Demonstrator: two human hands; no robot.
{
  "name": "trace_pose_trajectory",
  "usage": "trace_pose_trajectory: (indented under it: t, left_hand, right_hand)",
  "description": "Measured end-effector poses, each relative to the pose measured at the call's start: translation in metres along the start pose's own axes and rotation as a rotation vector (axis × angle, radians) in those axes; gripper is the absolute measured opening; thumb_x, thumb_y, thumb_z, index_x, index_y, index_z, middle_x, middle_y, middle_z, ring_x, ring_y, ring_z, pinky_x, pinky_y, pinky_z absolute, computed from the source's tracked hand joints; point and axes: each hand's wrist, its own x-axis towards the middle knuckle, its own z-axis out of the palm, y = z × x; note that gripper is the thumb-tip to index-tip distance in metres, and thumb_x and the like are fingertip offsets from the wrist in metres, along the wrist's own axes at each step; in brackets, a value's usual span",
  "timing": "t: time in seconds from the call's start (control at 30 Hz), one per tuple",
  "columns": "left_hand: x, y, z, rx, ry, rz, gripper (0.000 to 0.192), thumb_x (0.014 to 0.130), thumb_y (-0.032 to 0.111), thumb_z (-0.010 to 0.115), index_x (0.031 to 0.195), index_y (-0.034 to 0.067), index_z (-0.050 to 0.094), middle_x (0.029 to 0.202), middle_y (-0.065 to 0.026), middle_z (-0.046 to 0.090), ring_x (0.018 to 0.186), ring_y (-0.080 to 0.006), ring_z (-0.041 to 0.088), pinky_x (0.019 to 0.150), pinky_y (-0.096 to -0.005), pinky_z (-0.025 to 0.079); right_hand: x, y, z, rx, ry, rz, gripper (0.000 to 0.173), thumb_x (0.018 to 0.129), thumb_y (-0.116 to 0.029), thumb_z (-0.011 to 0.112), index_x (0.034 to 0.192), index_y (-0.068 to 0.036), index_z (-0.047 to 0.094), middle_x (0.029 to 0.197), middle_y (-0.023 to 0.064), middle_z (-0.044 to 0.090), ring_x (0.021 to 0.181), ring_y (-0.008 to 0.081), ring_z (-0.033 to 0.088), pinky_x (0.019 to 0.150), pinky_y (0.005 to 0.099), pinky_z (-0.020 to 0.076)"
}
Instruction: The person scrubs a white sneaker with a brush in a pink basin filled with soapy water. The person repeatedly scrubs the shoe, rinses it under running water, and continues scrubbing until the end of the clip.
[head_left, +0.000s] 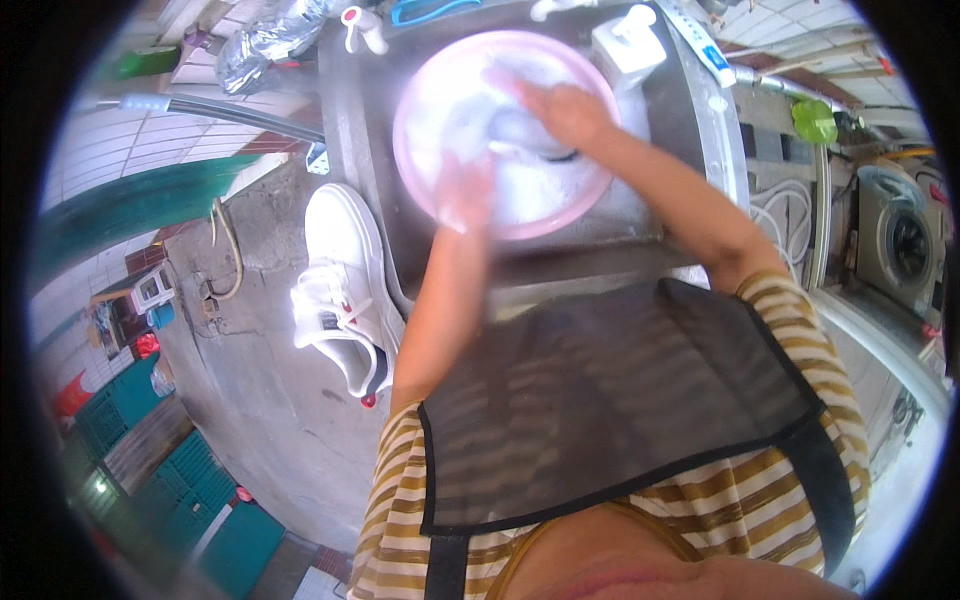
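A round pink basin (409, 184) of sudsy water stands in a dark metal sink (420, 259) before me. My left hand (465, 187) is over its near left part, wet with foam and blurred; whether it grips anything is unclear. On the far right side my right hand (562, 112) is bent over the suds, its fingertips blurred near a pale pinkish shape I cannot make out. Between the hands lies a whitish, partly sunken thing (521, 142) with a dark edge, possibly a shoe. A white lace-up sneaker (341, 232) rests at the sink's left edge, toe pointing away.
Behind the basin are a white tap (364, 31) and a white pump bottle (630, 49). A toothpaste tube (697, 45) lies along the right rim. A metal pole (232, 111) reaches in from the left. Farther right stands a front-loading washing machine (900, 240).
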Motion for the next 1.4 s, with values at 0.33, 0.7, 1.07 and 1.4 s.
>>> trace_pose_trajectory:
  t: [0.33,0.7,1.07,1.4]
  left_hand:
    - [0.027,0.007,-0.088,1.284,0.078,0.441,0.039,0.103,0.032,0.05,0.135,0.01,0.046,0.127,-0.0116,0.057,0.108,-0.028,0.058,0.086,-0.0397,0.054]
    - [-0.005,0.004,-0.038,0.498,0.202,-0.133,0.075,0.096,0.068,0.039,0.149,0.015,0.037,0.146,-0.0075,0.047,0.135,-0.0338,0.04,0.111,-0.0555,0.026]
    - [0.044,-0.009,0.001,0.432,0.125,-0.065,0.08,0.092,0.072,0.043,0.14,0.008,0.051,0.135,-0.0091,0.058,0.121,-0.0301,0.057,0.104,-0.0473,0.045]
    - [0.039,0.021,-0.023,0.686,0.104,0.328,0.063,0.103,0.054,0.03,0.145,0.01,0.043,0.133,-0.0094,0.059,0.119,-0.0261,0.06,0.102,-0.042,0.048]
  right_hand:
    - [0.018,-0.011,-0.004,-0.075,-0.171,-0.106,0.042,0.102,-0.045,0.04,0.137,-0.029,0.055,0.106,0.0189,0.068,0.102,0.0359,0.064,0.088,0.0487,0.05]
    - [0.065,0.101,0.116,0.209,-0.139,0.097,0.054,0.097,-0.044,0.046,0.132,-0.006,0.059,0.128,0.0236,0.061,0.119,0.0384,0.058,0.104,0.0417,0.042]
    - [0.061,0.062,0.078,0.672,-0.712,0.649,0.039,0.092,-0.038,0.053,0.087,-0.003,0.07,0.067,0.0163,0.058,0.053,0.0272,0.051,0.048,0.0467,0.039]
    - [-0.02,0.008,0.06,0.591,-0.11,0.172,0.054,0.101,-0.031,0.047,0.145,-0.001,0.04,0.125,0.0305,0.059,0.113,0.0441,0.059,0.097,0.0478,0.0456]
